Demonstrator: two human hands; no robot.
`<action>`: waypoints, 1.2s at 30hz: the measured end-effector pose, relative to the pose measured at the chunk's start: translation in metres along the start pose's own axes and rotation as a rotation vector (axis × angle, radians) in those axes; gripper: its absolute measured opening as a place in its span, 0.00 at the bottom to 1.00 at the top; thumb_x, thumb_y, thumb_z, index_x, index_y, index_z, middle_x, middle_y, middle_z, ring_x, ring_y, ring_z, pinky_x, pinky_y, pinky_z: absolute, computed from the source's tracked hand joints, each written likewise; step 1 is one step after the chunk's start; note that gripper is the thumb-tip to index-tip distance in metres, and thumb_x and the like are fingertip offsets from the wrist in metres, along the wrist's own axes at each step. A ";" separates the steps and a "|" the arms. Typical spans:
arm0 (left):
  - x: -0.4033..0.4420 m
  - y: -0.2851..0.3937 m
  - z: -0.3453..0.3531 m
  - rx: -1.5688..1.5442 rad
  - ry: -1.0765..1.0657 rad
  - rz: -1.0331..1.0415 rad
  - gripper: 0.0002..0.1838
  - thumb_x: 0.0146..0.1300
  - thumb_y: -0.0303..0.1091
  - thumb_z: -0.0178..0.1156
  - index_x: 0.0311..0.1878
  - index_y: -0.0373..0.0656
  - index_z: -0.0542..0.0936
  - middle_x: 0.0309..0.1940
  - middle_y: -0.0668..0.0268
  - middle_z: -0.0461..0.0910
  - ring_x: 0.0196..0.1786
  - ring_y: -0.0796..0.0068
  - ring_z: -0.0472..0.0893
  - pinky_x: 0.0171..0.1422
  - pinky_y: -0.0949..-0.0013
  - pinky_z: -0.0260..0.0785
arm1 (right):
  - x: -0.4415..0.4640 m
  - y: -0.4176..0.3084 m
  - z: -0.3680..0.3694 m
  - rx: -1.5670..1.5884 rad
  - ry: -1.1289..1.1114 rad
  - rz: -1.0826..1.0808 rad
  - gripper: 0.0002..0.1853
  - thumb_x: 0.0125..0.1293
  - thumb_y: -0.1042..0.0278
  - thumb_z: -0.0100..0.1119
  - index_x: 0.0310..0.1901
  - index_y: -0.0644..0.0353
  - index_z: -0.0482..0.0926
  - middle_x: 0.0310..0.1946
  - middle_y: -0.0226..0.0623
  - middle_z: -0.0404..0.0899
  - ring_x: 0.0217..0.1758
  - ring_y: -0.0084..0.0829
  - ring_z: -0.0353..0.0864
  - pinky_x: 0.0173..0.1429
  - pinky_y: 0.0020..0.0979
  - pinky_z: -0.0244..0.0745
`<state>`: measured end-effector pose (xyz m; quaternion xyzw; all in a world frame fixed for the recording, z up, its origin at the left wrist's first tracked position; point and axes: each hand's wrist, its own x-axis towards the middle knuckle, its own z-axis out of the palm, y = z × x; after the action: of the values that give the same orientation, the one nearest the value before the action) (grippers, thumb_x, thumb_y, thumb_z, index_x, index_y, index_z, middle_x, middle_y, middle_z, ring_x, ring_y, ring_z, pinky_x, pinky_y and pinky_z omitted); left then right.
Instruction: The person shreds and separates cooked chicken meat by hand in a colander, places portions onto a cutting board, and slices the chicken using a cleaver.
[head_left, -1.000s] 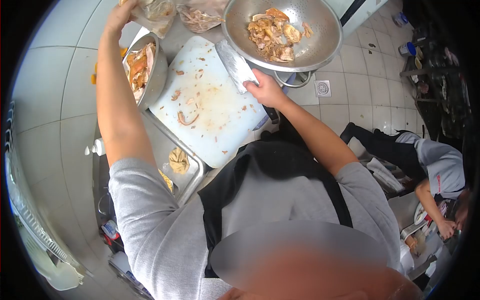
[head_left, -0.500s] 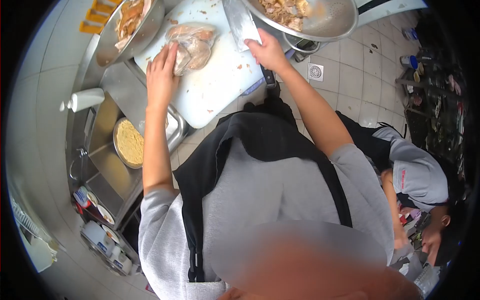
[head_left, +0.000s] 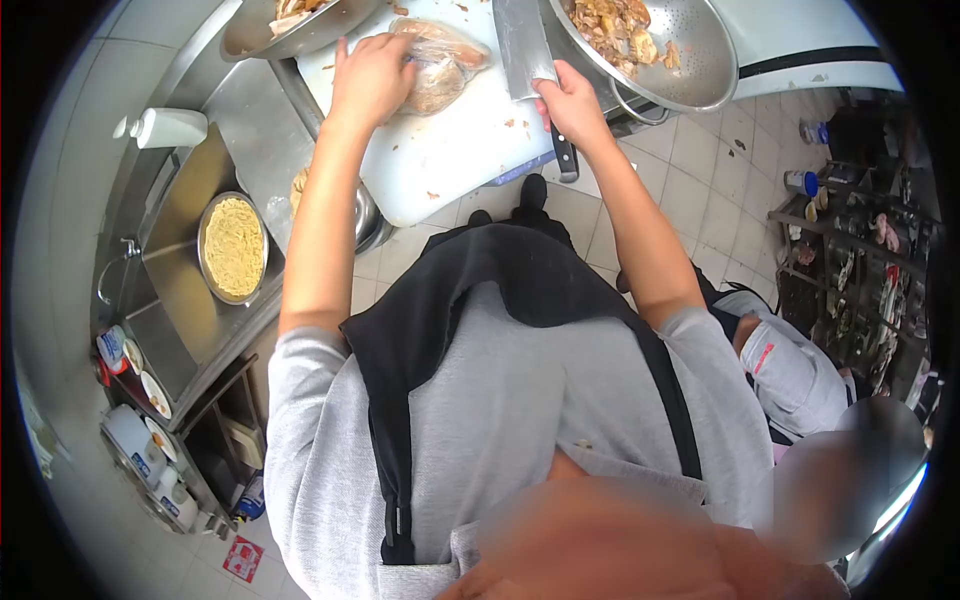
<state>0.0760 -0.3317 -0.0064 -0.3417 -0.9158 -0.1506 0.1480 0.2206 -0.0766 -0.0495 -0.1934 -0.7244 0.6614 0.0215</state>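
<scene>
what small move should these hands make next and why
I'd probably have the left hand start peeling back the plastic bag, with the cleaver held aside in the right hand. The bag lies on the cutting board with food inside, the left hand touches it, and the blade is to its right.

No word or number can be read with certainty. Small red print stands on the sleeve [head_left: 763, 358] of a co-worker, too blurred to spell out. A red sign [head_left: 242, 558] with a white design lies near the lower left; its content is too small to make out. Blue labels mark two pale containers, the upper one [head_left: 143, 465] and the lower one [head_left: 168, 503], both illegible. Blue marking runs along the edge of the board [head_left: 455, 150]; whether it includes letters cannot be told.
</scene>
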 end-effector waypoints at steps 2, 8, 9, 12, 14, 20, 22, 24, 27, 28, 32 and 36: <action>0.011 -0.002 -0.001 0.141 -0.274 0.080 0.16 0.68 0.37 0.60 0.56 0.46 0.86 0.52 0.61 0.86 0.61 0.56 0.82 0.79 0.49 0.61 | -0.012 -0.023 0.000 0.010 -0.070 -0.004 0.09 0.70 0.65 0.57 0.44 0.63 0.76 0.23 0.34 0.78 0.17 0.24 0.74 0.22 0.32 0.70; 0.022 -0.009 -0.006 -0.103 -0.152 0.189 0.09 0.63 0.32 0.60 0.41 0.41 0.86 0.37 0.57 0.85 0.47 0.51 0.83 0.63 0.48 0.72 | -0.041 -0.069 0.012 -0.081 -0.210 0.114 0.11 0.72 0.68 0.51 0.50 0.63 0.77 0.23 0.31 0.75 0.18 0.23 0.71 0.24 0.29 0.68; 0.023 -0.009 -0.006 -0.101 -0.150 0.196 0.09 0.63 0.32 0.60 0.41 0.41 0.86 0.37 0.57 0.85 0.47 0.51 0.83 0.63 0.48 0.72 | -0.041 -0.071 0.014 -0.104 -0.255 0.153 0.12 0.72 0.68 0.50 0.50 0.63 0.77 0.23 0.31 0.75 0.17 0.23 0.71 0.24 0.29 0.68; 0.022 -0.007 -0.007 -0.151 -0.063 0.198 0.09 0.62 0.31 0.60 0.40 0.39 0.86 0.35 0.55 0.84 0.45 0.50 0.83 0.54 0.49 0.75 | -0.039 -0.070 0.027 -0.087 -0.259 0.156 0.13 0.73 0.68 0.49 0.53 0.64 0.77 0.24 0.32 0.75 0.16 0.23 0.70 0.24 0.30 0.69; 0.022 -0.003 -0.010 -0.152 -0.043 0.224 0.08 0.62 0.30 0.61 0.40 0.39 0.86 0.36 0.55 0.84 0.45 0.49 0.83 0.52 0.50 0.76 | -0.030 -0.069 0.042 -0.052 -0.263 0.131 0.14 0.73 0.68 0.48 0.53 0.65 0.77 0.23 0.33 0.75 0.16 0.24 0.70 0.24 0.30 0.70; 0.017 -0.004 -0.017 -0.196 -0.048 0.169 0.08 0.64 0.31 0.63 0.43 0.40 0.86 0.38 0.55 0.85 0.43 0.51 0.84 0.51 0.54 0.77 | 0.004 -0.071 0.068 -0.066 -0.264 0.050 0.12 0.72 0.69 0.47 0.50 0.66 0.75 0.23 0.33 0.76 0.16 0.26 0.73 0.24 0.31 0.72; 0.012 -0.011 -0.019 -0.218 0.018 0.112 0.08 0.65 0.32 0.63 0.43 0.40 0.86 0.38 0.55 0.86 0.43 0.52 0.85 0.51 0.56 0.77 | -0.013 -0.056 0.052 -0.240 -0.379 0.046 0.13 0.72 0.68 0.50 0.50 0.67 0.76 0.26 0.36 0.79 0.20 0.29 0.76 0.27 0.35 0.76; 0.004 -0.025 -0.017 -0.236 0.107 0.003 0.09 0.67 0.34 0.64 0.45 0.41 0.86 0.39 0.57 0.86 0.42 0.56 0.85 0.51 0.59 0.77 | -0.060 -0.062 0.036 -0.253 -0.544 0.162 0.10 0.74 0.68 0.49 0.51 0.63 0.74 0.23 0.33 0.75 0.15 0.24 0.72 0.22 0.30 0.69; -0.022 -0.047 -0.026 -0.226 0.161 -0.279 0.10 0.66 0.36 0.65 0.46 0.41 0.86 0.38 0.58 0.86 0.42 0.58 0.86 0.51 0.59 0.77 | -0.106 -0.055 0.014 -0.177 -0.599 0.271 0.14 0.73 0.68 0.48 0.55 0.64 0.75 0.22 0.32 0.74 0.17 0.25 0.72 0.22 0.31 0.68; -0.033 -0.053 -0.029 -0.219 0.108 -0.417 0.11 0.65 0.34 0.64 0.46 0.42 0.87 0.40 0.59 0.87 0.44 0.60 0.86 0.53 0.59 0.78 | -0.115 -0.052 0.010 -0.166 -0.566 0.272 0.15 0.73 0.69 0.48 0.56 0.64 0.75 0.22 0.32 0.74 0.16 0.24 0.72 0.22 0.31 0.68; -0.056 -0.068 -0.018 0.001 0.381 -0.325 0.14 0.62 0.29 0.61 0.50 0.47 0.88 0.47 0.62 0.87 0.48 0.59 0.85 0.56 0.56 0.78 | -0.115 -0.046 0.008 -0.148 -0.417 0.294 0.16 0.73 0.68 0.48 0.58 0.62 0.76 0.23 0.32 0.74 0.16 0.23 0.72 0.21 0.30 0.68; -0.032 -0.014 -0.018 -0.044 0.238 0.079 0.14 0.64 0.31 0.62 0.52 0.49 0.88 0.50 0.62 0.86 0.52 0.58 0.84 0.59 0.56 0.75 | -0.081 -0.034 0.025 -0.123 -0.330 0.195 0.19 0.76 0.67 0.51 0.64 0.64 0.73 0.24 0.30 0.74 0.18 0.19 0.70 0.21 0.26 0.69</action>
<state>0.0925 -0.3670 -0.0048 -0.3604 -0.8741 -0.2041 0.2538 0.2793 -0.1266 -0.0013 -0.1525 -0.7350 0.6376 -0.1731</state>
